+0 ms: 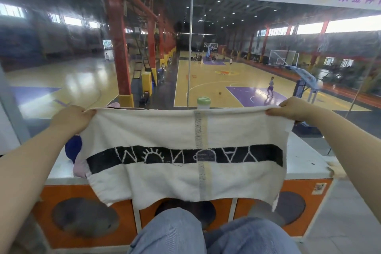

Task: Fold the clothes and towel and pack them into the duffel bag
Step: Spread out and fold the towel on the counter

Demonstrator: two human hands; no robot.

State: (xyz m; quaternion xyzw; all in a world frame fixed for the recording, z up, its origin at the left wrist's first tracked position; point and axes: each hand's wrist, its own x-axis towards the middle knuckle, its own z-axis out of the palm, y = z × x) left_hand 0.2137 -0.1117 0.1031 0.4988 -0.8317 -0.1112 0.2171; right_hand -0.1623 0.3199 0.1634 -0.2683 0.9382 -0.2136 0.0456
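A white towel (165, 130) with a black band of upside-down lettering hangs spread wide in front of me. My left hand (71, 118) pinches its top left corner. My right hand (292, 108) pinches its top right corner. The towel's lower edge dangles above my knees. Behind its left side, blue and pink clothing (75, 154) lies on the white counter (305, 163). The towel hides most of the counter top. No duffel bag is visible.
A bottle with a green cap (203, 102) stands behind the towel's top edge. The counter sits on orange cabinets with round dark holes (84, 216). A glass wall (191, 47) rises right behind it, with a basketball court beyond. My jeans-clad knees (171, 231) are below.
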